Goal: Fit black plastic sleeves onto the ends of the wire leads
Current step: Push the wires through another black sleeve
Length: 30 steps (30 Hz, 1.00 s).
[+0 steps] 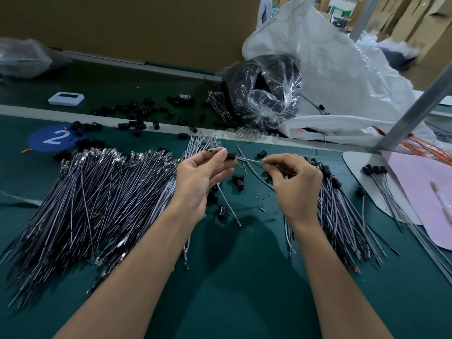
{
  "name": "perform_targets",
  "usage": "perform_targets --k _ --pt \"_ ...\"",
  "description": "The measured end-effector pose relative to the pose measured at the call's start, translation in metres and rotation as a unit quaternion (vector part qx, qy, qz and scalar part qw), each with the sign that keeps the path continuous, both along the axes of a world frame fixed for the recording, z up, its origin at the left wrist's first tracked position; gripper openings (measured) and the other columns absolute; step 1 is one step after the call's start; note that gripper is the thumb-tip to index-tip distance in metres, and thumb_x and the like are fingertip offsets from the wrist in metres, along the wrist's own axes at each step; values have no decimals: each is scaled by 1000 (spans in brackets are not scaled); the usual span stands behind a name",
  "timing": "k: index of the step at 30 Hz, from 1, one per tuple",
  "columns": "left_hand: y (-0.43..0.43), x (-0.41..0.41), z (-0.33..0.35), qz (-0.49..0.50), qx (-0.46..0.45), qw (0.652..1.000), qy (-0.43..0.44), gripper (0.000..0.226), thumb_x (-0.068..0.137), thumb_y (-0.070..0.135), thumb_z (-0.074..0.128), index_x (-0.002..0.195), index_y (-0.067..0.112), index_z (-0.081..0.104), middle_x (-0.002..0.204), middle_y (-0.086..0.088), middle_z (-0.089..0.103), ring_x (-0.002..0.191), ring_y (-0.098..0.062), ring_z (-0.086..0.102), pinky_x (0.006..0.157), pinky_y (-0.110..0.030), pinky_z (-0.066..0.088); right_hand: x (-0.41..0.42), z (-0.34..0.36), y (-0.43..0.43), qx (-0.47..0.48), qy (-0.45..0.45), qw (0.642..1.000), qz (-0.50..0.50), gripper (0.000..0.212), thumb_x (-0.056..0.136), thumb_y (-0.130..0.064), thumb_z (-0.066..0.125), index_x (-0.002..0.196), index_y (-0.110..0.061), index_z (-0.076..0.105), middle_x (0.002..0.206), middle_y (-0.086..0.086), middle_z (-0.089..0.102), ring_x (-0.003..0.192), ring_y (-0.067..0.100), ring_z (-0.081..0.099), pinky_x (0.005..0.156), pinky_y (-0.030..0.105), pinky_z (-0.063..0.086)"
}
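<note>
A white "2" on a blue round sticker (54,138) (green table (232,277)).

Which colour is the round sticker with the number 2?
The sticker is blue, the numeral white; head view.

A small black sleeve (231,156) is sitting threaded on a thin grey wire lead (249,160) stretched level above the counter (244,277), bare leads (97,192) are lying fanned at left, sleeved ones (342,209) piling at right.

Open bench (239,277) near the body; left wire heap (97,192) and right wire heap (342,216) flank it, loose sleeves (238,181) apparently scattered farther in.
</note>
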<state>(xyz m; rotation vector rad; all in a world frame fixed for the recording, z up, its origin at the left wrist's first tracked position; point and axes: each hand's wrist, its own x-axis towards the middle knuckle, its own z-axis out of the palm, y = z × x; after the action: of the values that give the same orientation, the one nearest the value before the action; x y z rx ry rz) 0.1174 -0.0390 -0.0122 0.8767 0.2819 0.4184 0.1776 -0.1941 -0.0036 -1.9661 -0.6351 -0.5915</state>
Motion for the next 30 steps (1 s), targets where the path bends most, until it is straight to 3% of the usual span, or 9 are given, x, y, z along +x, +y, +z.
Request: perform_targets --k 30 --pt "-1 -1 0 -3 34 999 -31 18 73 14 73 88 5 71 86 -9 76 84 -23 74 68 -22 57 0 1 -1 -29 39 999 4 11 82 -3 74 87 -12 77 81 -2 70 80 22 65 77 41 54"
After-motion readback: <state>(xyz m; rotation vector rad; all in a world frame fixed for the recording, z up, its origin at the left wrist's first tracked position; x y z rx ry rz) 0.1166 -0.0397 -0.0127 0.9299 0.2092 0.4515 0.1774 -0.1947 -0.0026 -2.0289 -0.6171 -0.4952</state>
